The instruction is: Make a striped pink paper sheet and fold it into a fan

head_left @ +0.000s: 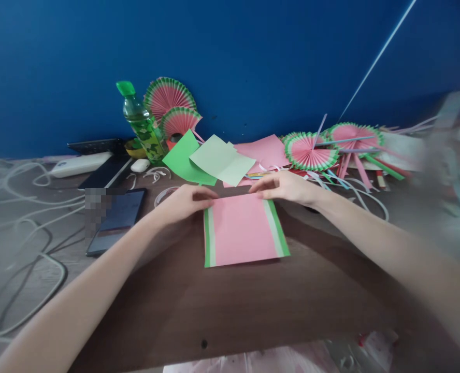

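Note:
A pink paper sheet [242,230] with white and green stripes down both sides lies flat on the brown table [222,305]. My left hand [185,202] pinches its far left corner, fingers closed on the top edge. My right hand [286,186] presses the far right corner, fingers together on the same edge. The top edge looks folded over between both hands.
Loose green [181,158], pale green [222,160] and pink sheets lie behind the hands. Finished watermelon paper fans [311,150] and strips pile up at the right. A green bottle [142,124], more fans [170,98], a phone [117,217] and white cables [24,217] sit at the left.

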A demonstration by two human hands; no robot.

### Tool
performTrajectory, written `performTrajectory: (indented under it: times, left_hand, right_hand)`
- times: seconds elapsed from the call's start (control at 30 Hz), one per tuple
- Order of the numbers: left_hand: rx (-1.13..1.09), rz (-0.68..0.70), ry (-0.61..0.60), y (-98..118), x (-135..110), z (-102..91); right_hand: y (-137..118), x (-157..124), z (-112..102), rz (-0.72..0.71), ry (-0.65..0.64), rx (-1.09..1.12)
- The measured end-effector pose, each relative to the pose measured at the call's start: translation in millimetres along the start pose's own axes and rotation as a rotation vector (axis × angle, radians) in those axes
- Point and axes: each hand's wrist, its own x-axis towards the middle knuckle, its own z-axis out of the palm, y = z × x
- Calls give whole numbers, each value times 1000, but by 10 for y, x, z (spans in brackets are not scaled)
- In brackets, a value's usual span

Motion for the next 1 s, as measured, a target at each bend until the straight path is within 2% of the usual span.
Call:
performTrajectory:
  times: [0.1, 0.27, 0.67, 1.0]
  left_hand:
    - [286, 92, 3, -35, 21, 75]
    - [452, 183, 2, -66, 39, 144]
    - [467, 172, 5, -13, 30, 135]
    - [613, 173, 29, 19, 3, 169]
  right_hand:
    - [54, 4, 68, -107, -9, -366]
    - [105, 13, 125, -278, -35, -630]
    - [119, 23, 123, -330, -89, -754]
    - [65, -31, 252, -266, -58, -962]
